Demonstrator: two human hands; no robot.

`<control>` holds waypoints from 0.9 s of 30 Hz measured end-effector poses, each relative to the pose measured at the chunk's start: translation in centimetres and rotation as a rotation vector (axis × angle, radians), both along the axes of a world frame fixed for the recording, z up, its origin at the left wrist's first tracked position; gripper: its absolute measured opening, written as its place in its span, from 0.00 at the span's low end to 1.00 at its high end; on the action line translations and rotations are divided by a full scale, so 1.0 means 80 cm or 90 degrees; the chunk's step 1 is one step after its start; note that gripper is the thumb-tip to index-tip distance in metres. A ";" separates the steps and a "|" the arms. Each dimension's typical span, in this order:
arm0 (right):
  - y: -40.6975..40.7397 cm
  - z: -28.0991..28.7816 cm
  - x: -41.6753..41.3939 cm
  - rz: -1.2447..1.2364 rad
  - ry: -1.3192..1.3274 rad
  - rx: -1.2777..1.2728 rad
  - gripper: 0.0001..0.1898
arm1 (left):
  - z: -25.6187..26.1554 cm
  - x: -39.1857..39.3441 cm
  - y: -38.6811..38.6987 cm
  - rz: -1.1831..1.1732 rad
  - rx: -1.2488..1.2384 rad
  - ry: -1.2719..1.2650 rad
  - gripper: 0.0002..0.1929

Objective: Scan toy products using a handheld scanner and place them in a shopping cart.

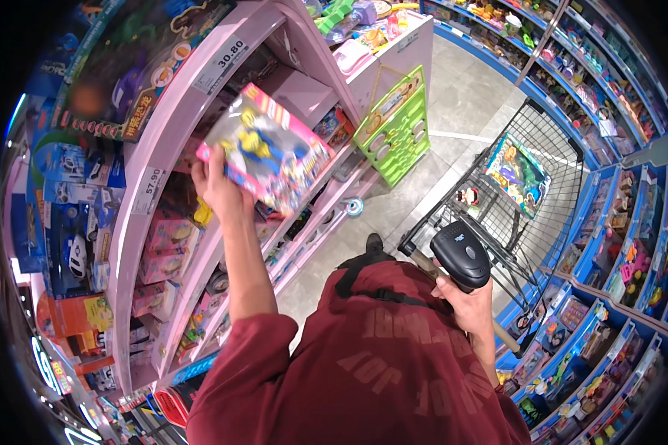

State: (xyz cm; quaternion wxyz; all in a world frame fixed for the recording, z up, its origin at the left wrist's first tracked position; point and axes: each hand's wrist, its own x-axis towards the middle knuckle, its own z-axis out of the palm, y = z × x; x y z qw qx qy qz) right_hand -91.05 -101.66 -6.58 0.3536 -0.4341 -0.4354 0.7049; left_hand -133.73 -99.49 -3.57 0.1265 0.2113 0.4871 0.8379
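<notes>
My left hand (222, 186) grips the lower left edge of a pink windowed toy box (267, 147), held tilted in front of the pink shelf unit (145, 128). A yellow and blue figure shows behind the box's clear window. In my right hand (465, 295) is a black handheld barcode scanner (461, 255), above the handle (504, 336) of a wire shopping cart (568, 206). A boxed dinosaur toy set (516, 173) lies in the cart. A small doll-like figure (467, 196) is at the cart's near end.
A green hanging toy package (395, 130) hangs at the shelf's end, below a bin of plastic toys (362, 33). Large toy boxes (78, 239) stand at the left. Blue-edged shelves (612, 222) full of small toys curve along the right. Grey floor tiles (462, 89) run between.
</notes>
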 end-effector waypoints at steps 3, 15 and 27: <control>0.004 0.001 0.005 0.014 0.020 -0.007 0.12 | -0.031 0.046 -0.067 -0.139 -0.092 -0.140 0.19; -0.017 -0.010 -0.013 -0.017 0.176 0.023 0.28 | -0.109 0.231 -0.112 -0.402 0.037 -0.576 0.34; -0.071 -0.005 -0.033 -0.109 0.192 0.036 0.22 | -0.101 0.256 -0.165 -0.651 0.008 -0.597 0.35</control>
